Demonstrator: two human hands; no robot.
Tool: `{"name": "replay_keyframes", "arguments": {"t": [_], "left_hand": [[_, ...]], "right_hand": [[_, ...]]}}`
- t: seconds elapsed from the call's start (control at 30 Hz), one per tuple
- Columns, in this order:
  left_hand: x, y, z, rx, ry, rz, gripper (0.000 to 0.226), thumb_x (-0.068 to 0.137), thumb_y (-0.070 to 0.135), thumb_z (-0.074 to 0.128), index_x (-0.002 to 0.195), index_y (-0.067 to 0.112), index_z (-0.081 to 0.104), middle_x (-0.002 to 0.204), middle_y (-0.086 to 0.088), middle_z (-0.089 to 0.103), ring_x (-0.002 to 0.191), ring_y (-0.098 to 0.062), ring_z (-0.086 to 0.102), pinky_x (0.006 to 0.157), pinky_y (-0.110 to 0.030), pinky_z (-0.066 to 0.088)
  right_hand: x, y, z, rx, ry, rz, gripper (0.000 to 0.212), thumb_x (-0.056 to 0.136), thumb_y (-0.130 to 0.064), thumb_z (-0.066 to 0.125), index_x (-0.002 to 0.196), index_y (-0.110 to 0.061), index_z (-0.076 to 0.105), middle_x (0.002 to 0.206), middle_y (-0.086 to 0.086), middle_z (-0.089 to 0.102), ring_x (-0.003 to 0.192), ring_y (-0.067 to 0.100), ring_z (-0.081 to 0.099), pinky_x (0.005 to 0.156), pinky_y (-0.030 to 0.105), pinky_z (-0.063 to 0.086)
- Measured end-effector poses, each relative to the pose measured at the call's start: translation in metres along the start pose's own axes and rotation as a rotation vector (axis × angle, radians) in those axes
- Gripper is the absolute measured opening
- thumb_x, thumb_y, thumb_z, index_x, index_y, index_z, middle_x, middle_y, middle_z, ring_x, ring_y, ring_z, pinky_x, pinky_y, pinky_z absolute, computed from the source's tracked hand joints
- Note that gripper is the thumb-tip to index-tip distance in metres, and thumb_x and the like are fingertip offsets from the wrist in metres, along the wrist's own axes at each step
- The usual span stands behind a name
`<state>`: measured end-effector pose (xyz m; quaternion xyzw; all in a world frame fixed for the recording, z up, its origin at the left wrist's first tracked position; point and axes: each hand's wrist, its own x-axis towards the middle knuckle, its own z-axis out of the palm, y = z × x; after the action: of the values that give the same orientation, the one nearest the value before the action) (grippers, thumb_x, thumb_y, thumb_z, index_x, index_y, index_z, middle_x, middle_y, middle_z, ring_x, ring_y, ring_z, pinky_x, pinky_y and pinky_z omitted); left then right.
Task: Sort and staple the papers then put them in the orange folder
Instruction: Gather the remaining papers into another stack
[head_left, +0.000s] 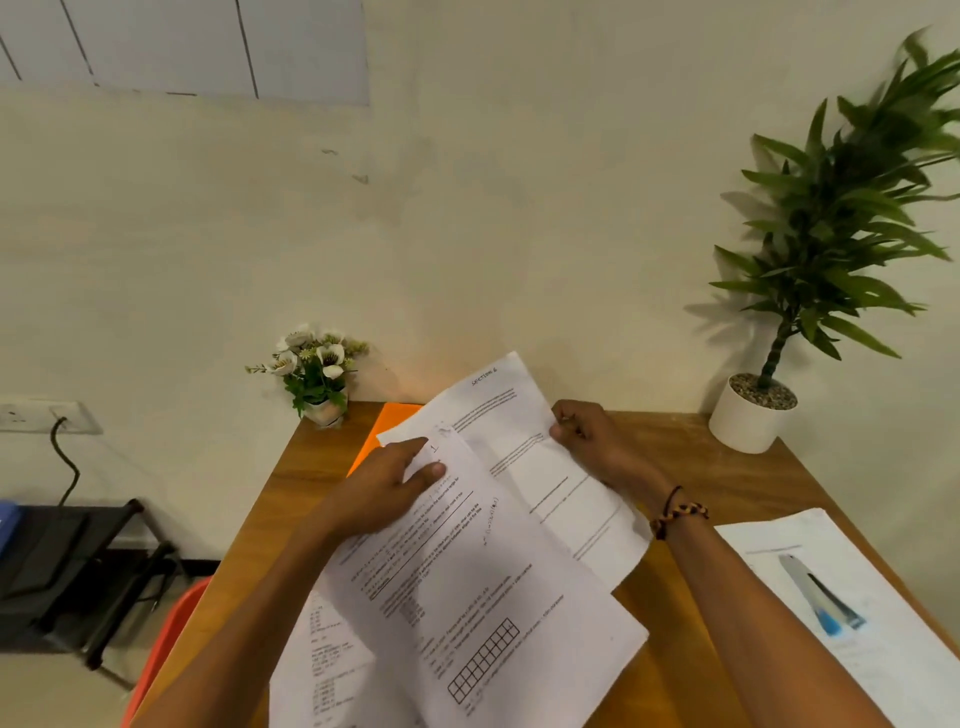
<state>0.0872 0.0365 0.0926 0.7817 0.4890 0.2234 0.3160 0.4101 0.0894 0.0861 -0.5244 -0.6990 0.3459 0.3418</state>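
Observation:
My left hand (387, 486) pinches the top corner of a printed sheet with a grid table (483, 597), thumb on top. My right hand (589, 434) pinches the right edge of another sheet headed "Section" (524, 447), lifted above the wooden table (691, 462). The orange folder (387, 426) lies at the far edge of the table, mostly hidden under the sheets. More printed papers (332, 660) lie under my left forearm. A silver stapler with a blue base (821, 597) rests on a separate stack of papers (883, 649) at the right.
A small white pot of white flowers (319, 374) stands at the table's far left corner. A tall green plant in a white pot (753, 410) stands at the far right. The wall runs right behind the table. An orange chair (166, 639) and black rack (78, 561) stand left.

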Motion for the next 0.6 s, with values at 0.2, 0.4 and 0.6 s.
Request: {"name": "replay_keyframes", "arguments": {"t": [0.2, 0.4, 0.6], "left_hand": [[-0.027, 0.003, -0.003, 0.358, 0.283, -0.095, 0.043, 0.098, 0.047, 0.056, 0.132, 0.021, 0.062, 0.140, 0.003, 0.043, 0.127, -0.020, 0.043, 0.104, -0.043, 0.043], [-0.052, 0.004, -0.016, 0.145, 0.256, -0.132, 0.019, 0.101, 0.034, 0.056, 0.119, 0.029, 0.061, 0.102, 0.019, 0.062, 0.087, 0.012, 0.059, 0.064, -0.005, 0.042], [-0.053, 0.000, -0.005, 0.001, 0.255, -0.152, 0.020, 0.103, 0.032, 0.054, 0.116, 0.021, 0.065, 0.102, 0.012, 0.068, 0.084, 0.001, 0.062, 0.071, -0.016, 0.052]], "right_hand": [[-0.020, 0.005, 0.032, 0.023, -0.120, 0.058, 0.020, 0.102, -0.025, 0.054, 0.085, -0.015, 0.061, 0.077, 0.003, 0.057, 0.074, 0.016, 0.054, 0.068, 0.035, 0.042], [-0.043, -0.021, 0.061, 0.123, -0.356, 0.050, 0.029, 0.105, -0.035, 0.053, 0.098, -0.007, 0.058, 0.091, 0.022, 0.061, 0.081, 0.024, 0.055, 0.070, 0.040, 0.041], [-0.051, -0.049, 0.089, 0.103, -0.496, 0.102, 0.046, 0.101, -0.041, 0.057, 0.143, -0.026, 0.049, 0.139, -0.020, 0.051, 0.122, -0.001, 0.054, 0.102, 0.023, 0.046]]}}
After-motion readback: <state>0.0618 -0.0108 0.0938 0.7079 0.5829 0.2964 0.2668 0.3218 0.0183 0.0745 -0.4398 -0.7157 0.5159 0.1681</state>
